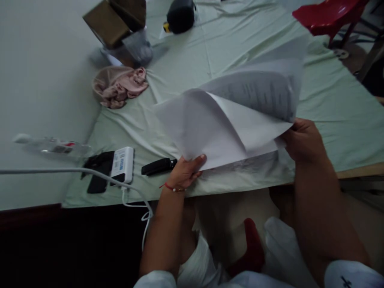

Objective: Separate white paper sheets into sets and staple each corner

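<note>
Several sheets of paper (216, 128) are held up over the cloth-covered table, fanned and curling, with blurred print showing on one of the far sheets. My left hand (188, 170) pinches their near left corner, thumb on top. At the right edge, my right hand (304, 138) grips the sheets, its fingertips partly hidden by the paper. A black stapler (159, 166) lies on the table just left of my left hand. Below the papers, a clear plastic sheet or sleeve (252, 162) seems to lie near the table's front edge; its kind is hard to tell.
A white power bank (123, 165) with a white cable (105, 174) sits by a black phone-like object (96, 183). Beyond are a plastic bottle (60, 147), a pink cloth (124, 86), a cardboard box (108, 24), a black case (180, 17) and a red chair (328, 16).
</note>
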`<state>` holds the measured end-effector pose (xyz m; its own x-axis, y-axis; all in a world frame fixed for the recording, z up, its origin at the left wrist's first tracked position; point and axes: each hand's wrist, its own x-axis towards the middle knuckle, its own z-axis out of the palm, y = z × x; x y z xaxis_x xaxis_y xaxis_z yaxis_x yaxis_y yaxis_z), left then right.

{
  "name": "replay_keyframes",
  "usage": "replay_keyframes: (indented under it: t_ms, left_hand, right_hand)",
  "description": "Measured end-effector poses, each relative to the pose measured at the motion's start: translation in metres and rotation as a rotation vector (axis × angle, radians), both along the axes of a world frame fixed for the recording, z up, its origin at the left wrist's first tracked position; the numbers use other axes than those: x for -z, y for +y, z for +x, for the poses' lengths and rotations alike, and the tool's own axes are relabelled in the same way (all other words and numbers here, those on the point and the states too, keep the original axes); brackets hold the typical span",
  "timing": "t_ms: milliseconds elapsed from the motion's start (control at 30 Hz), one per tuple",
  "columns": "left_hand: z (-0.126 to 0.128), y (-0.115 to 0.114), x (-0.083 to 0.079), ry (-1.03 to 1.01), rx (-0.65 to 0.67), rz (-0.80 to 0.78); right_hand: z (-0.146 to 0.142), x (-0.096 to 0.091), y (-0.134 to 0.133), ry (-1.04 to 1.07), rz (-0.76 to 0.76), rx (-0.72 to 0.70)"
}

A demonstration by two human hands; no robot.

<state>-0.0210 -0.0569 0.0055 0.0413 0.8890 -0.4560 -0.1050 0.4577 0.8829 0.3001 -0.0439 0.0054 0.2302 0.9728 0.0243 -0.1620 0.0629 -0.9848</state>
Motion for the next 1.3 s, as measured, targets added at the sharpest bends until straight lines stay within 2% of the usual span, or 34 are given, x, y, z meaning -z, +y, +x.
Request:
replay_keyframes:
  t_ms: [67, 167, 300, 467, 633, 767, 867, 1033, 1133, 1300]
  left_hand:
    - [0.000, -0.004, 0.003, 0.043, 0.031, 0.032]
    - [-0.002, -0.009, 0.009, 0.064, 0.067, 0.165]
    - [-0.007, -0.011, 0.017, 0.104, 0.102, 0.267]
    - [-0.008, -0.009, 0.023, 0.124, 0.010, 0.286]
    - [-0.002, -0.007, 0.017, 0.082, -0.082, 0.230]
    - [0.002, -0.006, 0.012, 0.012, -0.137, 0.257]
    - [-0.001, -0.007, 0.011, -0.001, -0.159, 0.317]
    - [-0.019, -0.007, 0.016, 0.048, -0.144, 0.390]
    - [-0.033, -0.007, 0.023, 0.123, -0.085, 0.447]
    - [-0.054, -0.007, 0.025, 0.307, 0.009, 0.462]
  right_hand:
    - [0.000, 0.002, 0.002, 0.008, -0.038, 0.058]
    - [0.000, 0.004, 0.005, 0.012, -0.101, 0.137]
    - [-0.002, 0.005, 0.007, -0.012, -0.134, 0.169]
    - [-0.005, 0.002, 0.006, 0.002, -0.099, 0.147]
    - [-0.008, -0.002, 0.004, 0.009, -0.029, 0.142]
    - [-0.009, -0.004, 0.004, 0.015, -0.014, 0.139]
    - [-0.008, -0.007, 0.001, 0.082, -0.085, 0.061]
    - [-0.004, -0.010, -0.005, 0.136, -0.299, -0.151]
    - [-0.004, -0.009, -0.005, 0.030, -0.376, -0.221]
    - [-0.017, -0.011, -0.002, -0.293, -0.388, -0.287]
